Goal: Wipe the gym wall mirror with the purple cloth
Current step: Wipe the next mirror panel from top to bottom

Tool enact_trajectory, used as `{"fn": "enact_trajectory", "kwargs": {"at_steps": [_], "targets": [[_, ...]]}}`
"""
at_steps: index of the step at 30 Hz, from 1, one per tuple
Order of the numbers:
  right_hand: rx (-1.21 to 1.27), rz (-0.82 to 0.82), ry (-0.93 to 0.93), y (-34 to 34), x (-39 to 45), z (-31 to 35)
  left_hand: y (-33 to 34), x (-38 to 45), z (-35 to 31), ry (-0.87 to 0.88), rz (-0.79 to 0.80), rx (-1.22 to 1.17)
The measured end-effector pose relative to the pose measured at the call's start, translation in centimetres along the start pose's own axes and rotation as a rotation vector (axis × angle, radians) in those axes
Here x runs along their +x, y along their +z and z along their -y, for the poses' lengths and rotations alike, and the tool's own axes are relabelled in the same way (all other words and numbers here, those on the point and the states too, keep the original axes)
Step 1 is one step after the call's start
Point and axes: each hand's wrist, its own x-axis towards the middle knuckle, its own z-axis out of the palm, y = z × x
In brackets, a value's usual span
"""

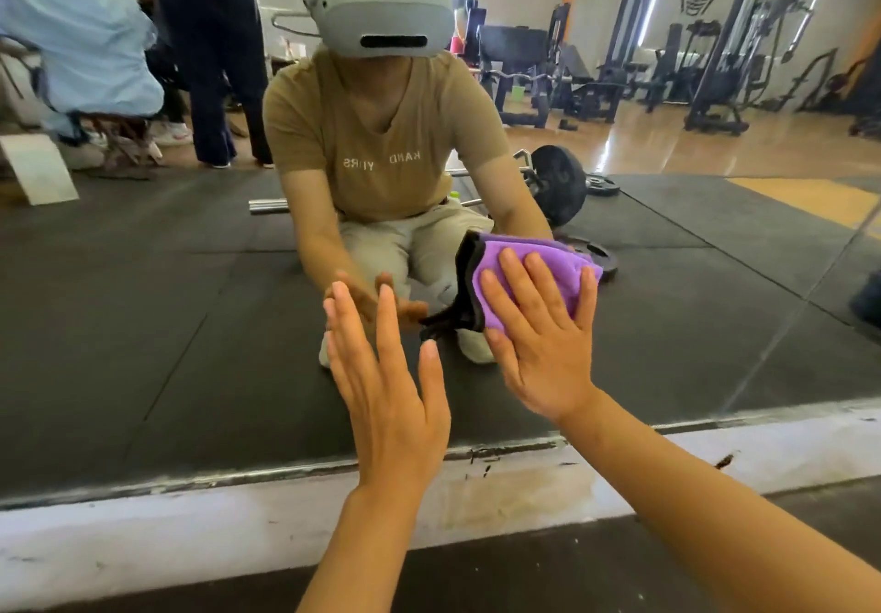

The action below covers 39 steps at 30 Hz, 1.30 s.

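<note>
Purple cloth (529,274) pressed flat against mirror (143,302), low on the glass near its bottom edge, pinned under right hand (538,340) with fingers straight and spread, likely to keep broad contact for wiping; black trim bunched at cloth's left side. Left hand (386,388) open too, fingers straight, just left of cloth, fingertips at the glass, holding nothing, probably bracing. White ledge (238,526) directly below mirror. Wiping apparently under way, low section only
</note>
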Motion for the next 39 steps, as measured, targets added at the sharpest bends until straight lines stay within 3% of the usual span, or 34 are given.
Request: {"fn": "enact_trajectory", "kwargs": {"at_steps": [6, 9, 11, 13, 17, 21, 24, 29, 33, 36, 39], "targets": [[-0.085, 0.405, -0.504, 1.7, -14.4, -1.2, 1.6, -0.8, -0.5, -0.020, -0.010, 0.108], [-0.062, 0.448, -0.542, 2.0, -14.9, -2.2, 2.1, -1.5, -0.6, -0.008, 0.011, 0.153], [-0.053, 0.369, -0.574, 1.7, -13.3, -3.3, 2.5, -1.8, -0.7, -0.017, 0.021, 0.183], [-0.037, 0.258, -0.469, 0.7, -10.5, -4.9, 3.1, -1.9, -1.1, -0.030, 0.010, 0.188], [0.023, -0.059, -0.061, -2.2, -1.2, -8.1, 4.1, -1.8, -2.4, -0.081, -0.022, 0.174], [0.098, -0.161, 0.080, -3.0, 1.6, -8.7, 4.7, -2.1, -3.2, -0.068, -0.033, 0.196], [0.070, -0.059, -0.010, -1.0, -4.4, -6.9, 5.2, -2.7, -3.5, 0.003, -0.011, 0.226], [-0.036, 0.352, -0.354, 0.9, -17.5, -6.5, 6.0, -4.6, -3.1, 0.032, 0.073, 0.265], [0.006, 0.431, -0.387, 0.9, -18.0, -7.0, 7.1, -5.3, -3.3, 0.064, 0.098, 0.305], [0.029, 0.384, -0.397, 0.1, -16.3, -9.1, 7.9, -5.4, -4.1, 0.096, 0.096, 0.317], [-0.002, 0.166, -0.268, -1.2, -11.8, -12.2, 8.8, -5.2, -5.1, 0.072, 0.096, 0.324]]}}
